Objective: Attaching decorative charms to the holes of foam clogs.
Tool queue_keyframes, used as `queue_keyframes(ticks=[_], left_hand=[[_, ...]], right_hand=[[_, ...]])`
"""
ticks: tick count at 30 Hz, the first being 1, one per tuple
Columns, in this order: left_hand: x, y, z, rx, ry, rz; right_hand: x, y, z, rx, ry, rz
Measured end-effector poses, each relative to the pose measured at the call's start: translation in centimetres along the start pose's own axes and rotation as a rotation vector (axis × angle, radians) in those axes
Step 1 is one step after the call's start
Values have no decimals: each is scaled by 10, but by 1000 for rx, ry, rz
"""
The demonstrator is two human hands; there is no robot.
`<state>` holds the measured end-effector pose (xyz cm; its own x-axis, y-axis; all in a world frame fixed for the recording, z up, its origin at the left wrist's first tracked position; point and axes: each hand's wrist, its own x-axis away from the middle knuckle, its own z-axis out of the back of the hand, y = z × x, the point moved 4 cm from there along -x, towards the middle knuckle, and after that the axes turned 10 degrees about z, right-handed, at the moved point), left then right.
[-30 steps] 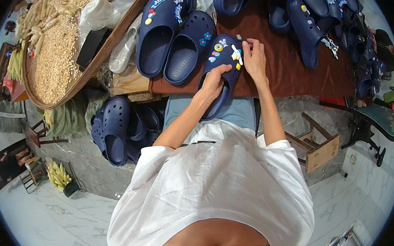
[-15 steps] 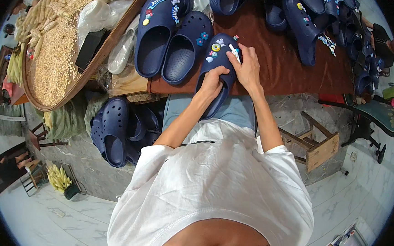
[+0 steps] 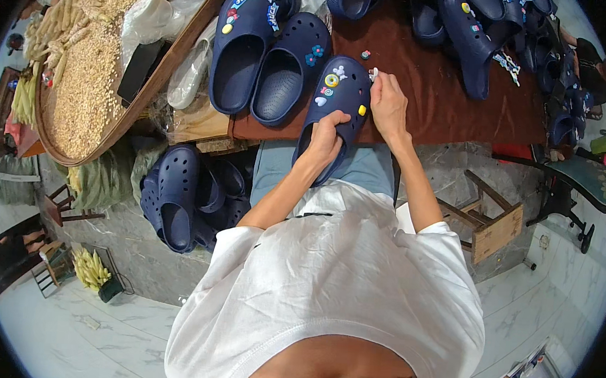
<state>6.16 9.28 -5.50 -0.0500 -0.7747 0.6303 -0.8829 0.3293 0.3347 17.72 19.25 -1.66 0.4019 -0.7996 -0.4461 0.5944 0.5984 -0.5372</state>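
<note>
A round-toed, navy-blue rubbery clog point(image 3: 353, 88) overhung the worktop point(image 3: 206, 126) edge, our left hand point(image 3: 326, 139) clasping its opening, our right hand point(image 3: 391, 105) pinching a small white charm point(image 3: 373, 74) beside it. We had five colourful charms point(image 3: 332, 81) on; that one and a multicoloured charm point(image 3: 366, 54) on brown cloth point(image 3: 462, 121) were off.

The held clog point(image 3: 350, 90) is navy blue, with a yellow charm point(image 3: 362, 110). Right of the clog, another charm point(image 3: 373, 73) is mostly white. Beyond the clog, the cloth point(image 3: 456, 115) is brown; below, the trousers point(image 3: 373, 167) are pale blue.
</note>
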Motion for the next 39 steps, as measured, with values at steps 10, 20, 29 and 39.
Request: queue_keyframes(ticks=[10, 20, 29, 39], left_hand=[[-7, 12, 3, -299, 147, 129], [6, 12, -4, -231, 185, 48], [6, 12, -5, -248, 198, -3], [0, 5, 0, -218, 217, -9]], right_hand=[[-13, 28, -10, 23, 85, -79], [37, -12, 4, -196, -167, -371], [37, -24, -7, 40, -231, -255], [39, -23, -7, 106, -92, -97]])
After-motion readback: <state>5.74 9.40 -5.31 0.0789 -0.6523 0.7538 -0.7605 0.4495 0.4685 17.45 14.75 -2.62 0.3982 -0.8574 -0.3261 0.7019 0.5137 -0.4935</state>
